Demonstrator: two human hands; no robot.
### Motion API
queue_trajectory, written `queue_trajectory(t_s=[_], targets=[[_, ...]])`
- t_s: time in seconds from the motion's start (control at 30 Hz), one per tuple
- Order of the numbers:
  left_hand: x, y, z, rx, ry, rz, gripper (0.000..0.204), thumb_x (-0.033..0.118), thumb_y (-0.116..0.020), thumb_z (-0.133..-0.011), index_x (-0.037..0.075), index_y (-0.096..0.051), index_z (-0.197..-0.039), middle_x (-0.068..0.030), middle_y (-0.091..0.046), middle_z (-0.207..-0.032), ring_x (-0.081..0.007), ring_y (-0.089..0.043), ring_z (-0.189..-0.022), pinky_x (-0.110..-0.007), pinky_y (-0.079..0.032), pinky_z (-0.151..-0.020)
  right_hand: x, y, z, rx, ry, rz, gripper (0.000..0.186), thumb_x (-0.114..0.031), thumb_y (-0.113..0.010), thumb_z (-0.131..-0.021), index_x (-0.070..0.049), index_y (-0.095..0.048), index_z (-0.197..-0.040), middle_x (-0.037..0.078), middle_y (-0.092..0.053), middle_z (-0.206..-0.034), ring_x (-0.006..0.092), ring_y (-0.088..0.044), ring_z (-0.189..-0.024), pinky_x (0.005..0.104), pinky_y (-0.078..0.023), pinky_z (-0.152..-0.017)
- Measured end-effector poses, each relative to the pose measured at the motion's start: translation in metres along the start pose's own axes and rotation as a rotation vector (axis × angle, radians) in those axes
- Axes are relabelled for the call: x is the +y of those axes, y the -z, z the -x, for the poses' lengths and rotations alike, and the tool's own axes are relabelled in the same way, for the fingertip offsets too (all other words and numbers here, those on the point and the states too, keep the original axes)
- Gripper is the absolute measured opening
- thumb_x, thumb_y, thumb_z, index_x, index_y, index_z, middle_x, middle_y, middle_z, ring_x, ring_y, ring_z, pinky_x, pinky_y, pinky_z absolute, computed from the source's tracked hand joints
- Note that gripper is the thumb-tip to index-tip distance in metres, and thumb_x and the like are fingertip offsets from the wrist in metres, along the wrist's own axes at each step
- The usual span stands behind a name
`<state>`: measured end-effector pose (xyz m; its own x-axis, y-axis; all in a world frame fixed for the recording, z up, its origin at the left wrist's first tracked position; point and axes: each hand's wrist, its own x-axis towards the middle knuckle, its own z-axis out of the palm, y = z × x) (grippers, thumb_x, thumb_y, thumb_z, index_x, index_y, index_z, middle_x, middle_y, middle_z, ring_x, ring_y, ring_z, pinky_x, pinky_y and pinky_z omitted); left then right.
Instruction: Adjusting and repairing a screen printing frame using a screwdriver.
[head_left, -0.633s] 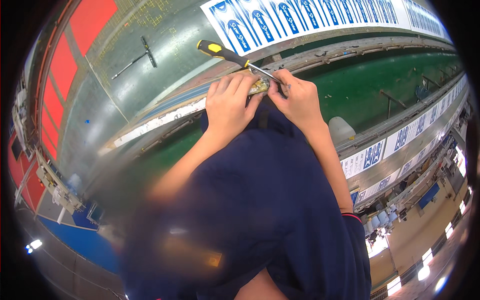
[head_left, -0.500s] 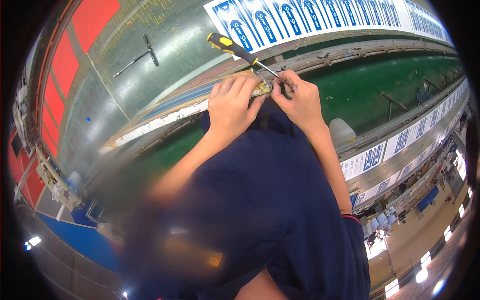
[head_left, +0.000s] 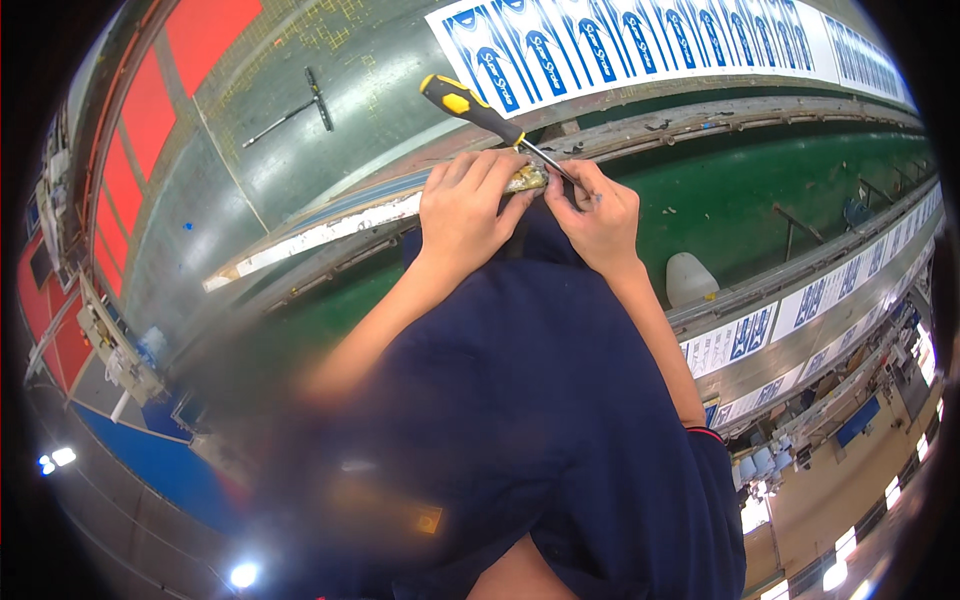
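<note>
My left hand point(head_left: 462, 212) is closed over the near end of a long white-edged frame point(head_left: 340, 232) with a blue, mesh-like face; it looks like a printing screen. The frame's corner is crusted with yellowish residue. Beside that corner, my right hand point(head_left: 602, 215) is closed, thumb and fingertips pinched together close to the frame's end. A screwdriver point(head_left: 470, 108) with a black and yellow handle runs into the right hand by its metal shaft, handle pointing up and left. Its tip is hidden among the fingers, and whatever the fingertips pinch is too small to make out.
A T-shaped tool point(head_left: 318, 100) lies on the green-grey table point(head_left: 220, 190) at the left. Printed white sheets with blue designs point(head_left: 620, 50) cover the far table. A rail point(head_left: 700, 122) runs along its edge. Red panels point(head_left: 150, 130) line the far left.
The view has shifted slightly, so the surroundings sit a little lower and further right. Both hands keep nearly the same hold, and the screwdriver stays in the right hand.
</note>
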<state>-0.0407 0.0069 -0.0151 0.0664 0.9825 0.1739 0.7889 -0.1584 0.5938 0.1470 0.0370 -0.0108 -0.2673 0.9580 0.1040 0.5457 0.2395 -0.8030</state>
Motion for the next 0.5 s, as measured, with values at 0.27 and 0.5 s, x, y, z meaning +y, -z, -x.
queue_trajectory(t_s=[0.27, 0.5], targets=[[-0.008, 0.0, 0.002, 0.002, -0.025, -0.111, 0.036, 0.027, -0.088, -0.081, 0.013, -0.078, -0.112, -0.0052, -0.075, -0.099, -0.0292, -0.071, -0.097, -0.043, -0.052, -0.086, 0.021, 0.01, -0.016, -0.075, 0.247, 0.036, 0.022, 0.001, -0.083, -0.086, -0.004, -0.078, -0.107, 0.012, -0.08, -0.095, 0.0268, -0.077, -0.075, 0.0348, -0.059, -0.065], [-0.009, -0.003, 0.001, 0.028, -0.055, -0.142, 0.036, 0.029, -0.088, -0.081, 0.013, -0.079, -0.112, -0.0055, -0.073, -0.091, -0.0293, -0.069, -0.091, -0.044, -0.052, -0.083, 0.026, 0.016, -0.024, -0.142, 0.321, 0.09, 0.025, 0.0, -0.083, -0.084, -0.005, -0.078, -0.108, 0.011, -0.08, -0.094, 0.0273, -0.077, -0.076, 0.0358, -0.06, -0.065]])
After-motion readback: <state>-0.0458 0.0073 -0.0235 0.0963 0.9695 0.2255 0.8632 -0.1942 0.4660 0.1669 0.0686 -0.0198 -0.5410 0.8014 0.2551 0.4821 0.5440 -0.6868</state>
